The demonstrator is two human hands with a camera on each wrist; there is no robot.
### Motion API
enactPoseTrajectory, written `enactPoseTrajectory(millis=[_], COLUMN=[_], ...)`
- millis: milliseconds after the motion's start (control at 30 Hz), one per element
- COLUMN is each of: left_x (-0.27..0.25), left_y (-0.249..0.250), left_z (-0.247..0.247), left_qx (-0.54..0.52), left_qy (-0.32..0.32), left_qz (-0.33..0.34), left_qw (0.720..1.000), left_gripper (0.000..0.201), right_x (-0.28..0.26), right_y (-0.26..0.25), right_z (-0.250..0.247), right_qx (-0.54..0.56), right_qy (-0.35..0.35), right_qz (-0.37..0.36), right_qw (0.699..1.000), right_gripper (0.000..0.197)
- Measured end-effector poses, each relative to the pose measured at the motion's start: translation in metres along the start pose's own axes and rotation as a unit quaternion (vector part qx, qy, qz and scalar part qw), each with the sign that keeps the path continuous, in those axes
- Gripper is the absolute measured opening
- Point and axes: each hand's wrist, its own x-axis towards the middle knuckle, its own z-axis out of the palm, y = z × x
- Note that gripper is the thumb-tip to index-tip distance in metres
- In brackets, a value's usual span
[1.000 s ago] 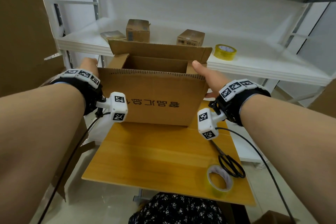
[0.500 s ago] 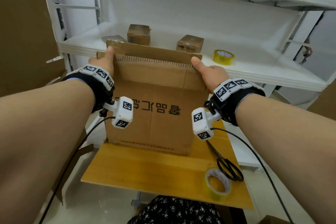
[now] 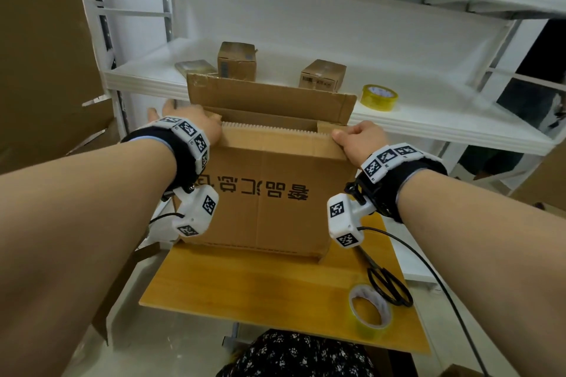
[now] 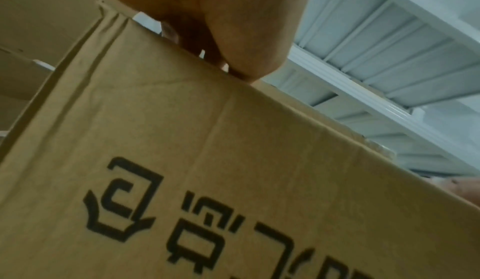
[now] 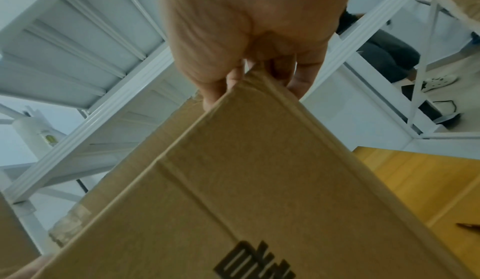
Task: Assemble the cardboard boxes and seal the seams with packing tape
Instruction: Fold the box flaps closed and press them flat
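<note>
Cardboard box (image 3: 266,193) stands on counter (image 3: 275,294), centre frame, long axis left-right. Left hand (image 3: 196,125) grips top-left corner, right hand (image 3: 360,139) pinches top-right corner; box between them. Tape roll (image 3: 369,309), lower right, nearer right hand. Left fingers probably hooked inside.

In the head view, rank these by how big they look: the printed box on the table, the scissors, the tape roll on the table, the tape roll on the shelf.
1. Printed box, by far the largest.
2. Scissors, long but thin.
3. Tape roll on the table.
4. Tape roll on the shelf; it sits farther from the camera, so the two rolls may really match.
</note>
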Motion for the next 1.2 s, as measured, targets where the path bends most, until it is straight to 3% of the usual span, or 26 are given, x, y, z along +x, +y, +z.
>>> enactPoseTrajectory(millis=[133, 267, 333, 433, 500, 600, 733, 867, 967, 1067, 1200], left_x=[-0.011, -0.021, -0.025, -0.029, -0.032, -0.033, -0.033, -0.035, -0.036, -0.034, -0.029], left_y=[0.016, 0.027, 0.028, 0.023, 0.019, 0.011, 0.007, 0.013, 0.02, 0.022, 0.023], left_z=[0.01, 0.008, 0.008, 0.008, 0.009, 0.012, 0.016, 0.018, 0.011, 0.004, 0.0], left_qx=[0.027, 0.04, 0.052, 0.056, 0.047, 0.038, 0.004, -0.076, -0.088, -0.052, 0.052], left_qy=[-0.035, -0.076, -0.076, -0.061, -0.059, -0.053, -0.022, 0.09, 0.133, 0.102, -0.019], left_qz=[0.109, 0.145, 0.153, 0.162, 0.165, 0.168, 0.174, 0.176, 0.188, 0.203, 0.23], left_qw=[0.993, 0.986, 0.984, 0.983, 0.983, 0.984, 0.984, 0.977, 0.969, 0.973, 0.971], left_gripper=[0.075, 0.081, 0.079, 0.075, 0.073, 0.074, 0.076, 0.073, 0.077, 0.089, 0.104], right_x=[0.001, 0.004, 0.003, 0.001, 0.002, 0.003, 0.0, 0.002, 0.002, 0.0, 0.005], right_y=[-0.009, -0.017, -0.021, -0.026, -0.031, -0.038, -0.039, -0.035, -0.03, -0.025, -0.029], right_z=[0.007, 0.008, 0.008, 0.009, 0.012, 0.018, 0.02, 0.012, 0.015, 0.017, 0.016], right_qx=[-0.044, -0.11, -0.151, -0.204, -0.222, -0.242, -0.248, -0.335, -0.37, -0.321, -0.324], right_qy=[0.003, 0.007, 0.046, 0.112, 0.08, 0.027, 0.102, 0.106, 0.058, 0.0, -0.031], right_qz=[0.031, 0.043, 0.035, -0.058, -0.122, -0.141, -0.167, -0.182, -0.181, -0.16, -0.143], right_qw=[0.999, 0.993, 0.987, 0.971, 0.964, 0.96, 0.949, 0.918, 0.909, 0.933, 0.935], right_gripper=[0.04, 0.052, 0.059, 0.078, 0.086, 0.077, 0.067, 0.044, 0.044, 0.043, 0.058])
